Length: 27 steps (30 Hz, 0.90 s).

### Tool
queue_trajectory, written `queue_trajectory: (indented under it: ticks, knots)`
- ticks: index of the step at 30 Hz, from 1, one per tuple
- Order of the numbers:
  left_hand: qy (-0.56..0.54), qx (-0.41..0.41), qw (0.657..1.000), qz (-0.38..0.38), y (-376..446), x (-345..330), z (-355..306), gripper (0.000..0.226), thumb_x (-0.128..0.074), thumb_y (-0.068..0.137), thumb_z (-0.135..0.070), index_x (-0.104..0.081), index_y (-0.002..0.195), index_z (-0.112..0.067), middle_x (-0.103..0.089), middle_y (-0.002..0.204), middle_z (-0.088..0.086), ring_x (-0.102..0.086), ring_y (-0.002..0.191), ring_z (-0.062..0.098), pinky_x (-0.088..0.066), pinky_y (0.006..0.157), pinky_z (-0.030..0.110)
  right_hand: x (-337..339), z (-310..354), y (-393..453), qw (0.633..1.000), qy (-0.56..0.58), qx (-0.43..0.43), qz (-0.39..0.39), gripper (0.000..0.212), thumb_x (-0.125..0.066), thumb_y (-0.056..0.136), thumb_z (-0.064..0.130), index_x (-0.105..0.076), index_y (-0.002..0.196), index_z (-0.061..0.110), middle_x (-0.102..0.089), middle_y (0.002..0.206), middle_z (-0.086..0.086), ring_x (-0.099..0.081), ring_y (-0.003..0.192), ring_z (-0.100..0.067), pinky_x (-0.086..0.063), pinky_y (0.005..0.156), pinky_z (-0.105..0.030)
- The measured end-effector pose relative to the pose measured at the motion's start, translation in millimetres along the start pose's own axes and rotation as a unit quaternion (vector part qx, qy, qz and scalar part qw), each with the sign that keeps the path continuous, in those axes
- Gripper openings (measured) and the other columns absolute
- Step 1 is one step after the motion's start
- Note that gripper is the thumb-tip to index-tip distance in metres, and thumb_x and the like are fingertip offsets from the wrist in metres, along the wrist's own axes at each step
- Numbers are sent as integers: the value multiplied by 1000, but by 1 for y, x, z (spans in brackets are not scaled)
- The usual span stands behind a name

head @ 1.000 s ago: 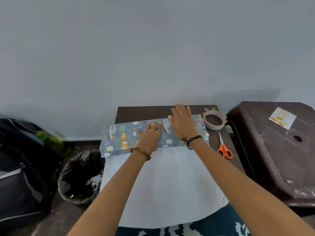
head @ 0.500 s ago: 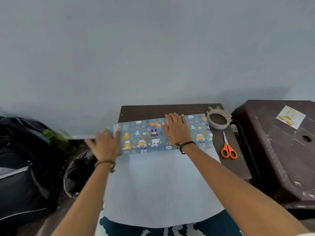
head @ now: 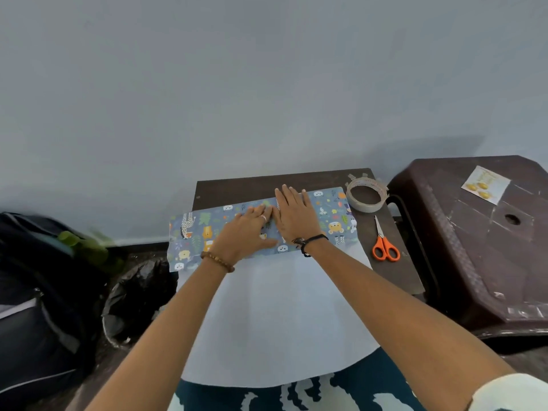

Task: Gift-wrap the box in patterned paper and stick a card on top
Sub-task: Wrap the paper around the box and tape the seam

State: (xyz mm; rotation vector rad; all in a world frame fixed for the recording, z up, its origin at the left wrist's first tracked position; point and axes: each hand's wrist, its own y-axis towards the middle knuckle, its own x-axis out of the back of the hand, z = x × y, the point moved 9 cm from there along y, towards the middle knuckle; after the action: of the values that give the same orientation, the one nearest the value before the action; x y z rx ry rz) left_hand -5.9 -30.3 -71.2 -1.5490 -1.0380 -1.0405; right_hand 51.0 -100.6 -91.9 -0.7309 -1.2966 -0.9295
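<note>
Patterned paper (head: 261, 223) is folded over the far part of the table (head: 267, 182), its white underside (head: 275, 315) spread toward the viewer and hanging over the near edge; only the head view is supplied. The left hand (head: 246, 235) and right hand (head: 296, 215) are laid flat, side by side, on the folded band; the fingers of both are extended and pressed down, nothing being gripped.

The step is judged to be creasing the fold over the box; it would be done well if pressure were run outward from the middle to both ends, so the edge is kept straight and tight before tape is applied.

Tape (head: 366, 197) lies just beside the band's right end; scissors (head: 384, 244) lie nearer, beside the sheet; the card (head: 484, 185) rests on the stool (head: 474, 247), well apart.

The box itself cannot be seen; it is presumed under the fold. The sheet's near edge is cut off by clothing; a bag (head: 44, 292) and bin (head: 139, 298) at left are blurred.
</note>
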Motion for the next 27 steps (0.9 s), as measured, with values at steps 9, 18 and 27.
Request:
queue_trajectory:
  ticks: [9, 18, 27]
  knots:
    - [79, -22, 997, -2, -4, -16, -1, 80, -48, 93, -38, 0, 148, -5, 0, 157, 10, 0, 145, 27, -6, 116, 41, 11, 13, -43, 987, 31, 140, -67, 63, -13, 98, 43, -44, 134, 1, -47, 139, -13, -43, 131, -23, -27, 111, -40]
    - [57, -94, 993, -47, -14, -20, 9, 78, -51, 93, -32, -1, 148, -8, 1, 157, 9, -2, 145, 25, 0, 116, 34, 10, -4, -64, 977, 10, 199, -82, 49, -39, 88, 35, -56, 127, 11, -56, 131, -5, -55, 120, -19, -28, 105, -31]
    - [13, -115, 986, -119, -20, -21, 11, 73, -60, 89, -23, -16, 146, -11, -15, 155, 6, -11, 144, 24, 3, 112, 32, 11, -14, -47, 973, 103, 207, 14, 56, -67, 81, 26, -49, 133, 12, -48, 138, -8, -44, 130, -25, -29, 108, -36]
